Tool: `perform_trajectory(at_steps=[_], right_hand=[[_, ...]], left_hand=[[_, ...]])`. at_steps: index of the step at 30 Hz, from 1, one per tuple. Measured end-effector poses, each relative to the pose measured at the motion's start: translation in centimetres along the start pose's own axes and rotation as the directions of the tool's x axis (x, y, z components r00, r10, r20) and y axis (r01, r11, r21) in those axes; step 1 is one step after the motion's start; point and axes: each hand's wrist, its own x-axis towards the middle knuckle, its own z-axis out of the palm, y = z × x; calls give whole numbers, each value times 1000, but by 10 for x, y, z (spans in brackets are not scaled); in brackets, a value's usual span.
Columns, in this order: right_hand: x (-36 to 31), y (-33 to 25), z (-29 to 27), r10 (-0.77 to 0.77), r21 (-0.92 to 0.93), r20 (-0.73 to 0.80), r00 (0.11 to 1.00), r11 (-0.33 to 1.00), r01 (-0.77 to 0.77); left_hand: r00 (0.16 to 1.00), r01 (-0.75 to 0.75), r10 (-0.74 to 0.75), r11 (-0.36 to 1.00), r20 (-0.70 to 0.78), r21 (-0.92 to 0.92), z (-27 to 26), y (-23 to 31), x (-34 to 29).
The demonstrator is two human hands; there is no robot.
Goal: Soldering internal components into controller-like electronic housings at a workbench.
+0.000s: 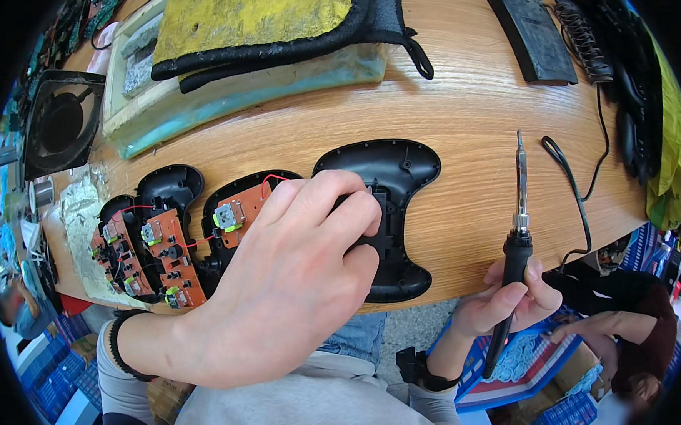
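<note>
My left hand (pixel 299 264) reaches over a black game controller shell (pixel 393 155) at the table's near side. Its fingers are curled together at the shell's middle, and whatever they grip there is hidden. In my right hand (pixel 505 298) a soldering iron (pixel 517 249) is held by its black handle, tip pointing up, apart from the shell. Left of the shell lie several controller halves. Orange circuit boards (pixel 171 242) with thumbstick modules and red wires sit in them; my left hand partly covers the closest one (pixel 233 207).
A yellow cloth with black edging (pixel 258 23) lies over a wrapped box (pixel 246 100) at the back. A solder spool (pixel 43 194) stands at far left. The iron's cable (pixel 580 194) runs along the right. Beyond the table edge, another person's arm (pixel 612 327) reaches toward a blue box (pixel 555 378).
</note>
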Motion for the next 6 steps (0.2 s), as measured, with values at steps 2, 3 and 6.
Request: perform_trajectory(at_steps=[2, 3, 6], right_hand=[[-1, 0, 2, 1, 12, -25, 1000, 1000, 0], [-1, 0, 2, 7, 15, -20, 1000, 1000, -6], [-4, 0, 0, 52, 5, -23, 998, 999, -51]], left_hand=[[1000, 0, 0, 1000, -10, -11, 1, -1, 0], [1000, -1, 0, 1000, -15, -16, 1, -2, 0], [999, 48, -45, 993, 30, -108, -9, -2, 1]])
